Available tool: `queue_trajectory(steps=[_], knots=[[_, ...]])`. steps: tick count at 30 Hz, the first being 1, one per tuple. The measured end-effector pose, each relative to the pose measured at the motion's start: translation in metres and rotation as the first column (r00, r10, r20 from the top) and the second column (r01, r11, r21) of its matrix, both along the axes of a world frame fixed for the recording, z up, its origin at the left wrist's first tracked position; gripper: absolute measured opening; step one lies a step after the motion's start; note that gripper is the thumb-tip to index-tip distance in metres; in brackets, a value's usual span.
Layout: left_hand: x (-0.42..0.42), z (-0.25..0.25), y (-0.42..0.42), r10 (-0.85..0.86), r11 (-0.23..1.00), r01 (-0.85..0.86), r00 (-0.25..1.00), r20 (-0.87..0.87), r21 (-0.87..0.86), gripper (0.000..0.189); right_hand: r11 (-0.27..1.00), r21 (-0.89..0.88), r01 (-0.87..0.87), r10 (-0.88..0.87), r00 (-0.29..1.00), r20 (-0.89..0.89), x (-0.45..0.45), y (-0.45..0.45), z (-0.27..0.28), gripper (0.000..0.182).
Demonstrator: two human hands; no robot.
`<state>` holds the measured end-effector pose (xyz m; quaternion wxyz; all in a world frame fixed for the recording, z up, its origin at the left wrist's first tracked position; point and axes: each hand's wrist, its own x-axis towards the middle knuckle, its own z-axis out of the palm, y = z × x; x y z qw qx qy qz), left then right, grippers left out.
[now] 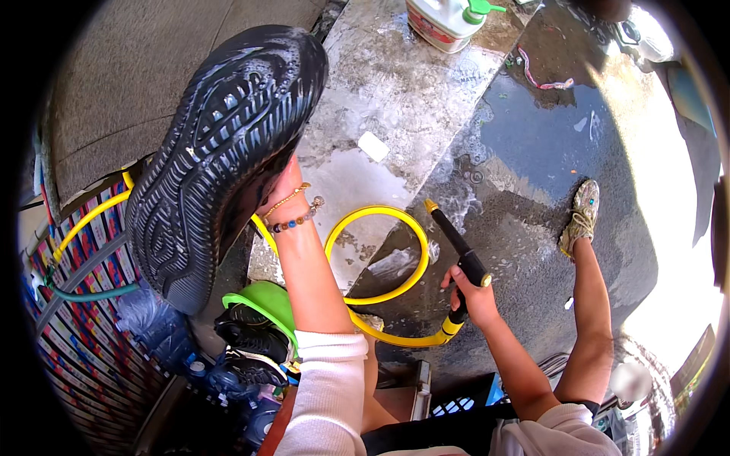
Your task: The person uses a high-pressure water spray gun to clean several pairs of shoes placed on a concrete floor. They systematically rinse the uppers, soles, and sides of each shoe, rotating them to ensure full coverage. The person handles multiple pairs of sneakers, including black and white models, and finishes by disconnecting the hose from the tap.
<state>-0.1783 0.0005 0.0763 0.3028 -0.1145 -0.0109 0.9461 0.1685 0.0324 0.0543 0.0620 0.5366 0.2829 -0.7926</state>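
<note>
My left hand (284, 185) is raised and grips a black rubber shoe (228, 154) from behind. The shoe's ridged sole faces me, wet and dotted with suds near its upper end; the sole hides most of my fingers. Lower on the right, my right hand (476, 299) is wrapped around the handle of a black spray gun with a brass nozzle (456, 236). Its nozzle points up and left in the view, away from me. A yellow hose (419, 256) joins the handle's base and loops across the ground. No water jet shows clearly at the nozzle.
A wet pale slab (365, 102) bears a white jug with a green cap (439, 25) and a small white block (373, 146). A puddle (530, 137) covers dark ground. Black sneakers (251, 336) sit by a green basin (268, 299). Blue plastic bottles (165, 336) lie left.
</note>
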Motion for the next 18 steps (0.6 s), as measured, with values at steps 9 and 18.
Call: queue_trajectory(steps=[9,18], knots=[[0.03,-0.077,0.014,0.246,0.813,-0.009,0.912,0.33,-0.582,0.037,0.997,0.041,-0.069,0.068,0.998,0.015,-0.004,-0.005,0.009,0.022],[0.082,-0.191,-0.01,0.322,0.667,0.147,0.827,0.461,-0.73,0.05,0.998,0.029,-0.05,0.047,0.993,0.107,-0.028,-0.02,0.015,0.026]])
